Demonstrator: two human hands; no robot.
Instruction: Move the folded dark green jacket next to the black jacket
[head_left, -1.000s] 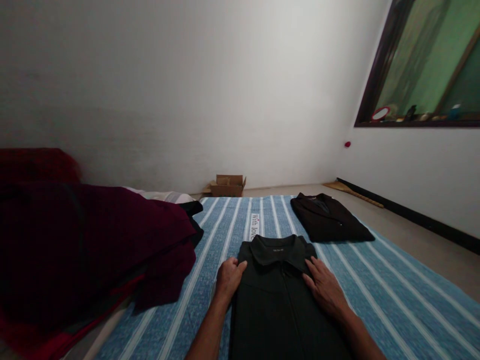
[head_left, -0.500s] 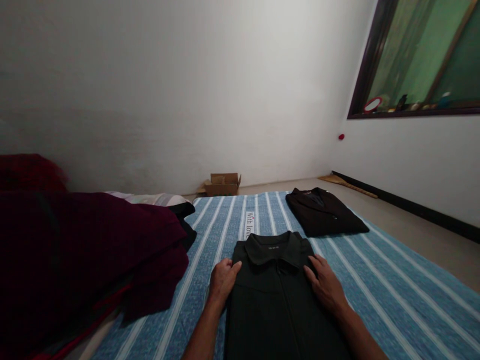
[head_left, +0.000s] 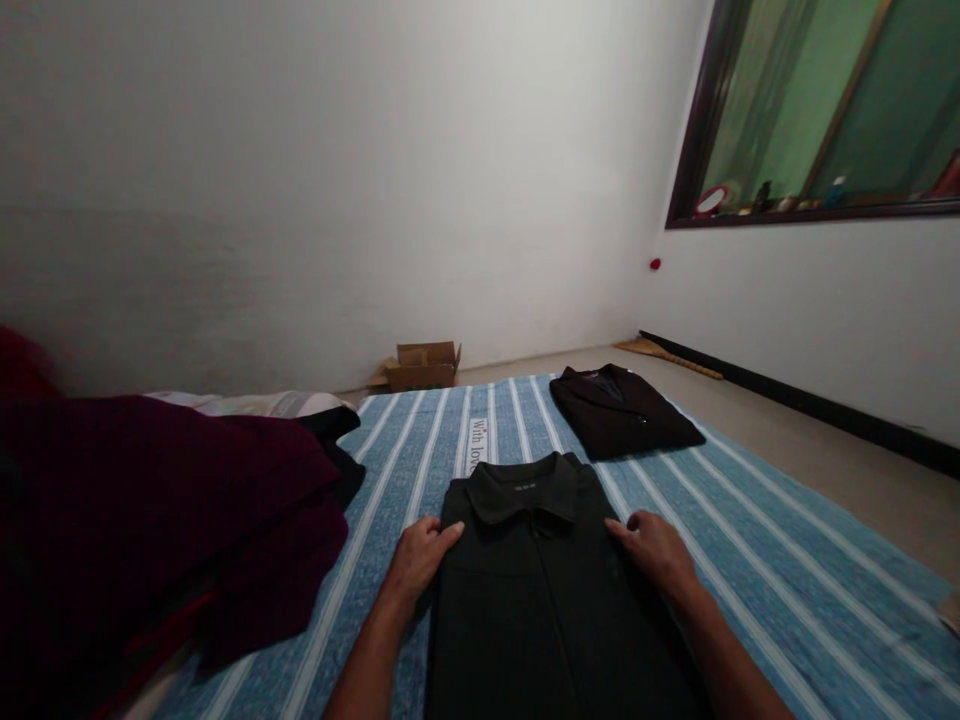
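Head view: both hands pressed flat on a folded dark shirt (head_left: pixel 536 590).

Left hand (head_left: pixel 418 558) lies loosely curled on the shirt's left edge; right hand (head_left: pixel 655 547), fingers spread, rests on its right edge. Beyond the fingertips, on the striped blue sheet (head_left: pixel 750 560), sits another folded dark garment (head_left: pixel 621 422), then a cardboard box (head_left: pixel 420 365).

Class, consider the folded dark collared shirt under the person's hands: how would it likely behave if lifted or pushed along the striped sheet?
The shirt is soft cloth, so it would probably sag and unfold if lifted by one edge. Pushed on the striped sheet, it would likely bunch rather than slide.
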